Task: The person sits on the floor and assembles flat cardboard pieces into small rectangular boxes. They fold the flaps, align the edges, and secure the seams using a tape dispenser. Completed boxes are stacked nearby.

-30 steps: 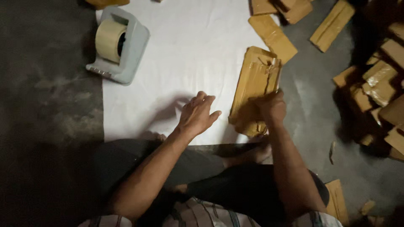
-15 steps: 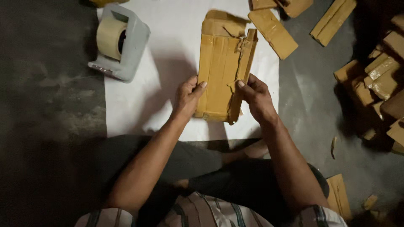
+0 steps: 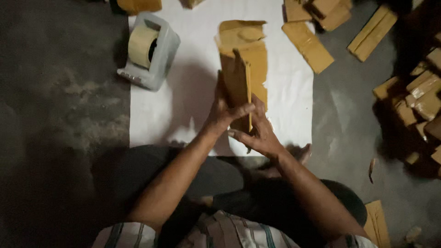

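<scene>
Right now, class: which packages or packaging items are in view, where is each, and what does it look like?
Flat brown cardboard sleeve: held upright between left hand and right hand.
Tape dispenser: upper left, grey, holding a tan roll.
Brown packets: top right, flat rectangles.
Brown box pile: far right.

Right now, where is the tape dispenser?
In the head view, the grey tape dispenser sits upper left, on the white sheet's left edge, left of the brown cardboard piece both hands hold.

Dim, uneven light, brightest on the white sheet (image 3: 197,115), murky corners, perhaps slight blur.
</scene>
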